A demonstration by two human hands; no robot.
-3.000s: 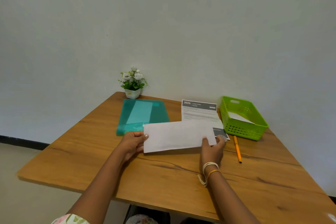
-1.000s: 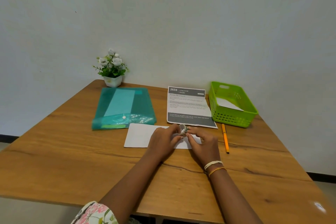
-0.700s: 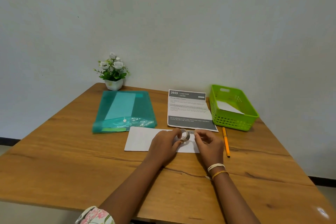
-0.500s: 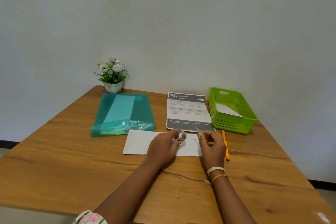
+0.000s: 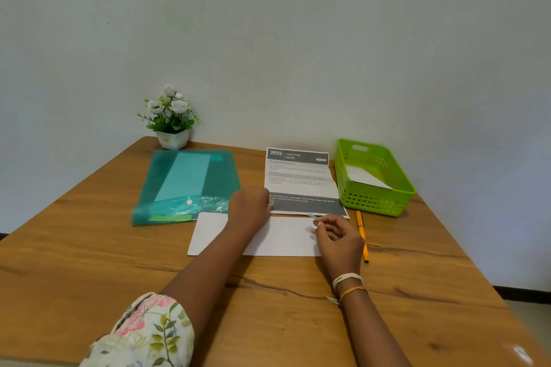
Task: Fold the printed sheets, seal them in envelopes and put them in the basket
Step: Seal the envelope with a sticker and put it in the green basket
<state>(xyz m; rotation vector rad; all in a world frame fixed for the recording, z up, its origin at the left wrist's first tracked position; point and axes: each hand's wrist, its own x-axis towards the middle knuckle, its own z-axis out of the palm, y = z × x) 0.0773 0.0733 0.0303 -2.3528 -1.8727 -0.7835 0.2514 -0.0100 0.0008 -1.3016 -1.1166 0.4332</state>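
Head view, nearest first: the right hand (image 5: 335, 237) pinches a short strip of clear tape (image 5: 313, 215) over the white envelope (image 5: 280, 240) lying flat on the table (image 5: 89, 262), while the left hand (image 5: 249, 210) curls around a small tape roll (image 5: 270, 202) at the envelope's far edge. Farther back lie a printed sheet (image 5: 298, 176), unfolded, and the green basket (image 5: 372, 202), which holds one envelope already. The loose strip could curl onto a fingertip or land crooked, leaving the flap unsealed.
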